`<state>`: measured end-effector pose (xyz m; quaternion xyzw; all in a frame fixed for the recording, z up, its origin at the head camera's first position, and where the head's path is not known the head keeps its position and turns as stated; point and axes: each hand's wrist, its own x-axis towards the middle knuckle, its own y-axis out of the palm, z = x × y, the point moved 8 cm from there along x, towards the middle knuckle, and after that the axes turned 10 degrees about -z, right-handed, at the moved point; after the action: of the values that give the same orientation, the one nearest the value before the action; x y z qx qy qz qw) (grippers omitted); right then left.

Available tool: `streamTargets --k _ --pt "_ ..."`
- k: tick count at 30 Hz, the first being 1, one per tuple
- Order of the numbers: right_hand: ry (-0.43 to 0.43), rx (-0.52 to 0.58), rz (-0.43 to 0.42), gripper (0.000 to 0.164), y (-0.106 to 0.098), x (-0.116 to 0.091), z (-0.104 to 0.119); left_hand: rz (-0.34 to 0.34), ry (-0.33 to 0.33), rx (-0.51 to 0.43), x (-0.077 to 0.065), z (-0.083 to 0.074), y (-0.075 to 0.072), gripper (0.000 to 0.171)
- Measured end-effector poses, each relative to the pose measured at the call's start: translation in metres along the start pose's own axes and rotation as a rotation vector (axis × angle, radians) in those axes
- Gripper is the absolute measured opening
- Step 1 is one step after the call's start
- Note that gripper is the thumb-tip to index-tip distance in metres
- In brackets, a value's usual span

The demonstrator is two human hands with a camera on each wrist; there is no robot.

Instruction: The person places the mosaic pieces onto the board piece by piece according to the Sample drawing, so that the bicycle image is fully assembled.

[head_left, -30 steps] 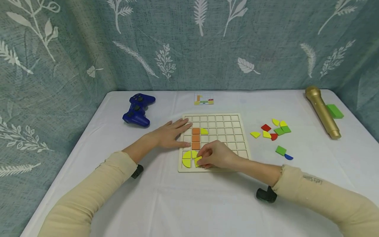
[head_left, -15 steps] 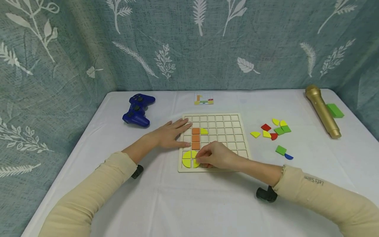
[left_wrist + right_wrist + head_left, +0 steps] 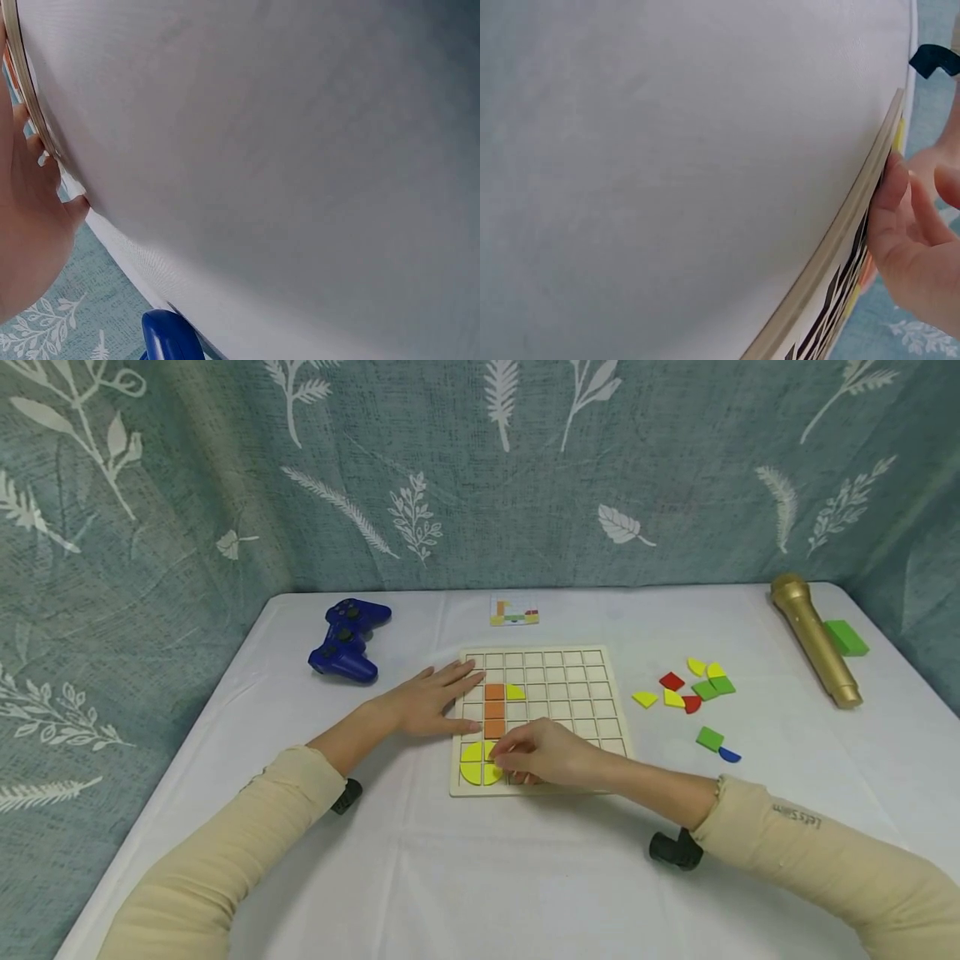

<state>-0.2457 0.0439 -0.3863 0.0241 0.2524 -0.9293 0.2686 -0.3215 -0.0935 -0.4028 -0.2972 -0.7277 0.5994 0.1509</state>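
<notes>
A light wooden grid board point(image 3: 555, 677) lies in front of the person. Spread fingers of the left hand point(image 3: 435, 703) rest on its left edge. At the lower left, several yellow quarter-circle pieces point(image 3: 471, 752) form a disc. The curled thumb and fingers of the right hand point(image 3: 553, 752) are at the lower right yellow quarter-circle piece point(image 3: 490, 775), partly covering it; it sits in the disc. Orange squares point(image 3: 494, 710) stand in a column above, beside another yellow quarter-circle. In the right wrist view a yellow edge point(image 3: 898, 136) shows at the fingertips.
Several loose yellow, red, green and blue pieces point(image 3: 692, 690) lie right of the board. A small pattern card point(image 3: 514, 610) is behind it. A blue game controller point(image 3: 348, 642) lies at left; a gold microphone point(image 3: 816, 639) and green block point(image 3: 846, 638) at right.
The right hand has lowered the tilted yellow quarter-circle piece into the disc's lower right corner, its fingertips shifting slightly left. The left hand has stayed still.
</notes>
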Motion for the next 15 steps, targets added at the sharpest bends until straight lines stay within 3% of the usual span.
streamTargets --k 4,11,15 --pt "0.057 0.060 0.000 0.019 -0.005 0.002 -0.005 -0.004 0.001 -0.005 0.000 0.000 0.000 0.086" --pt "0.118 0.056 -0.126 0.021 -0.022 0.007 -0.010 -0.005 0.003 -0.004 -0.001 0.000 0.000 0.085" --pt "0.127 0.082 -0.111 0.023 -0.020 0.008 -0.010 -0.003 0.002 -0.003 -0.001 0.000 0.000 0.085"
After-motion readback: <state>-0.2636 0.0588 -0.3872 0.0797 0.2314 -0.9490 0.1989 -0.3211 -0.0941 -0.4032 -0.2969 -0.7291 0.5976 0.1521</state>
